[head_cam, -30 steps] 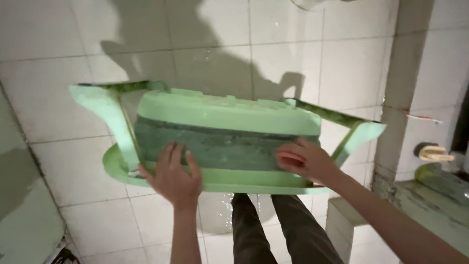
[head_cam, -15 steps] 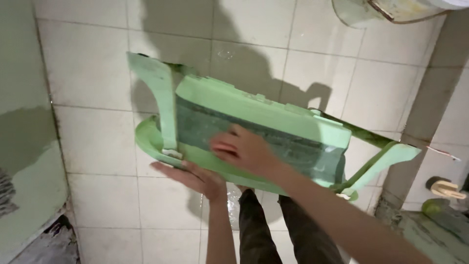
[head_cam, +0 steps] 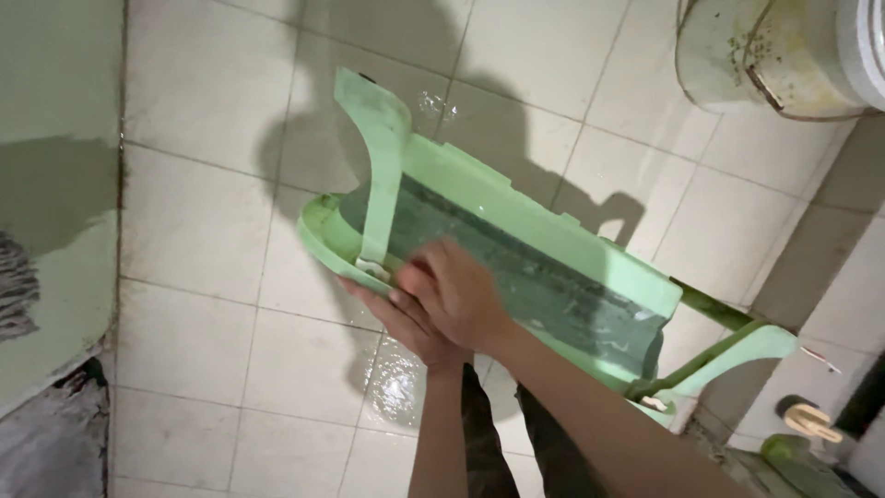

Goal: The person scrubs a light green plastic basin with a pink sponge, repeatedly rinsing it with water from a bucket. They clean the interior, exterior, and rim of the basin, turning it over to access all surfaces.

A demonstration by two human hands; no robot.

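Note:
A pale green plastic stool [head_cam: 530,235] is held upturned and tilted above a wet tiled floor, its dark, grimy underside facing me. The stool's legs stick out at the upper left and the lower right. My left hand [head_cam: 404,325] grips the stool's near rim from below, by the left leg. My right hand [head_cam: 461,295] presses with curled fingers on the underside, right above the left hand. Something pinkish shows at its fingertips, but I cannot tell whether it holds anything.
A dirty white bucket [head_cam: 756,55] stands at the top right. A green-painted wall [head_cam: 46,184] runs down the left. A light-coloured brush [head_cam: 807,420] lies on a ledge at the bottom right. My dark trousers [head_cam: 489,443] show below the stool, and water glistens on the tiles [head_cam: 396,387].
The stool has swung so its left end points up and away. My right hand slid from the right side of the underside to the left end, beside my left hand. The view shifted right.

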